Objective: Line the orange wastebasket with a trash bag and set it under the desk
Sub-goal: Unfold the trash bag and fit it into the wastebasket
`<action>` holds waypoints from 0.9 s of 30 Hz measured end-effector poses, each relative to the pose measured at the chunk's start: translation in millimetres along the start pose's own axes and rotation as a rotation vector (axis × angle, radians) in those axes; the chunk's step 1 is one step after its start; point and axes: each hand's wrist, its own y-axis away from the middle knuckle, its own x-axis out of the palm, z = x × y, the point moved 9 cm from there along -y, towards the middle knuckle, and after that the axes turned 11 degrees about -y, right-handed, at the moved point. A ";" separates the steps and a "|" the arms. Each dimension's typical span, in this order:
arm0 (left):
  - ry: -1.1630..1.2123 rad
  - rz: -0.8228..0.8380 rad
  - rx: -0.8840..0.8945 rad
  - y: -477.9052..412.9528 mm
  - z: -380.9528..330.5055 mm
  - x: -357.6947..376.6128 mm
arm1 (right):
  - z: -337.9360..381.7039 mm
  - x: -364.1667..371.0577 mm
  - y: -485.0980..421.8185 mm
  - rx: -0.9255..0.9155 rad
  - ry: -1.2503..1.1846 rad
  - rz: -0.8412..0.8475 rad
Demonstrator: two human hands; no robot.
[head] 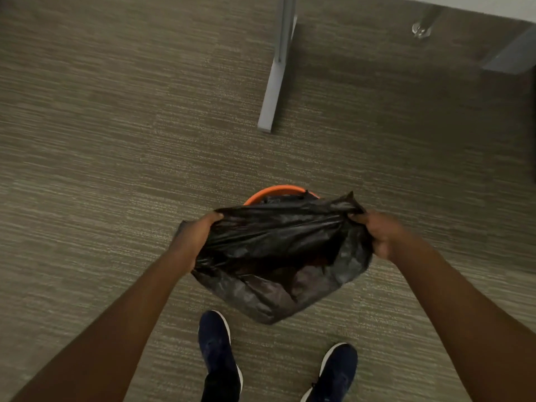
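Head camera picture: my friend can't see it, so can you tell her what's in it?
Two hands, left hand and right hand, stretch a black trash bag open above an orange wastebasket on grey carpet. A grey desk leg stands beyond, and two dark blue shoes show below.

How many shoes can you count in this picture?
2. The left shoe is at the bottom centre on the carpet, the right shoe is beside it to the right. None seem hidden.

Dim, soft indoor light, slight overall blur, wide-angle bending at edges.
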 end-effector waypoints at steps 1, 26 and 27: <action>-0.133 0.089 0.000 -4.9 0.2 4.7 | -0.6 0.2 -4.5 0.032 0.084 0.005; 0.064 -0.040 -0.067 -170.7 -40.8 42.1 | 6.5 -0.1 -176.3 -0.026 -0.014 -0.296; 0.057 -0.033 -0.081 -176.1 -40.9 46.3 | 5.5 -1.1 -183.0 -0.016 0.005 -0.315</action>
